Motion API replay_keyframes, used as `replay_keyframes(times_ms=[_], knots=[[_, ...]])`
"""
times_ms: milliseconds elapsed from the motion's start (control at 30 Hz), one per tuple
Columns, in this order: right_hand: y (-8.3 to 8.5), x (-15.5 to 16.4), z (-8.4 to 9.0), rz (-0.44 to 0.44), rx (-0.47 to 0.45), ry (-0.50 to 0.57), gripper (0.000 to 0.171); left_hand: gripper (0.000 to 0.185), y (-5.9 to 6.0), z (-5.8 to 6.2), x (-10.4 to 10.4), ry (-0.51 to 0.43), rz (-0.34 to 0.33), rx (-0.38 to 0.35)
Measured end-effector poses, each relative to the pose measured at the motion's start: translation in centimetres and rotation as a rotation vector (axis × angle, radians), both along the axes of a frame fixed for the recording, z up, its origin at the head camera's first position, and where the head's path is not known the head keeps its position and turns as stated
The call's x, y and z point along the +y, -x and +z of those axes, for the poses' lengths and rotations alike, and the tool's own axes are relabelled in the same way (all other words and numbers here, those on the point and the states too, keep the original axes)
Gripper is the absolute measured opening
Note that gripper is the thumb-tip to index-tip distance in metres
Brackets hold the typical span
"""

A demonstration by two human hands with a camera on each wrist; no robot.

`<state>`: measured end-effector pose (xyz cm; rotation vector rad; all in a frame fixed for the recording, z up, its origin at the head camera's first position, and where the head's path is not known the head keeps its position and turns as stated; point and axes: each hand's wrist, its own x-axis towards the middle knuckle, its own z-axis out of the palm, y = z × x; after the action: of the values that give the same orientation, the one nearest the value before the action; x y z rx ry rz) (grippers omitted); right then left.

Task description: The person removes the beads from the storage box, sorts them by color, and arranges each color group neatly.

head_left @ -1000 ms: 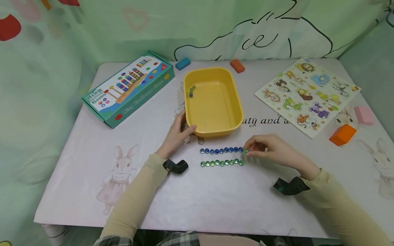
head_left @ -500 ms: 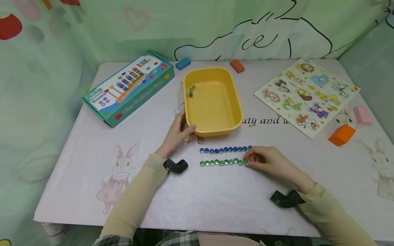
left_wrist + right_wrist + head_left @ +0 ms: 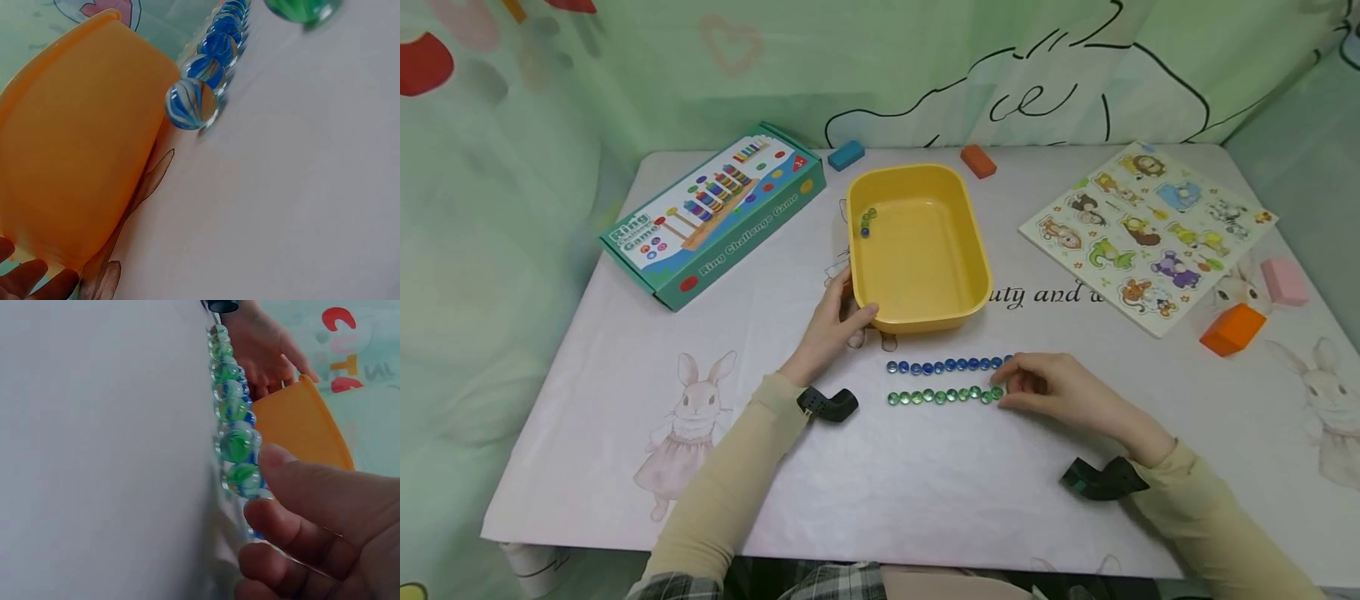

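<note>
My left hand [image 3: 833,327] grips the near left corner of a yellow plastic basin [image 3: 925,321], thumb at the rim and fingers against its outside. In front of the basin lie two rows of glass marbles, a blue row [image 3: 951,365] and, nearer me, a green row [image 3: 940,398]. At the right end of the rows is my right hand [image 3: 1048,387]. Its thumb [image 3: 312,481] and index finger lie loosely on either side of the last green marble [image 3: 242,480], which sits on the table. Inside the basin, a few green and blue marbles [image 3: 867,223] rest by the left wall.
A green Ring Challenge Game box [image 3: 715,217] lies at the back left. Blue [image 3: 846,156] and orange-red [image 3: 978,162] blocks stand behind the basin. On the right are an animal puzzle board [image 3: 1142,233], an orange block [image 3: 1233,329] and a pink block [image 3: 1286,282].
My right hand has moved from the end of the blue row towards me, bringing a green marble to the end of the green row. My left hand has stayed on the basin.
</note>
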<state>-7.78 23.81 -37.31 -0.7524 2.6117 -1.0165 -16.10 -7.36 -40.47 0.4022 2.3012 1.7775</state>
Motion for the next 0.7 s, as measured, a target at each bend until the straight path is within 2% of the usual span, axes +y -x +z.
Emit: replay_keyframes(times_ms=[367,533,600,700], knots=[[3.0,-1.9,4.1,0.092,0.183,0.025,0.015,0.076,0.1,-0.3,-0.4,-0.022,-0.015,0.016],[4.3,-3.8,6.0,0.168,0.135,-0.03,0.011,0.074,0.2,-0.4,-0.3,-0.02,-0.023,-0.019],[4.9,-4.7,6.6,0.203,0.101,-0.057,0.009,0.072,-0.2,0.3,-0.2,-0.015,-0.029,-0.031],[6.2,-6.1,7.4,0.244,0.076,-0.09,0.008,0.074,-0.1,0.3,-0.2,-0.005,-0.02,-0.02]])
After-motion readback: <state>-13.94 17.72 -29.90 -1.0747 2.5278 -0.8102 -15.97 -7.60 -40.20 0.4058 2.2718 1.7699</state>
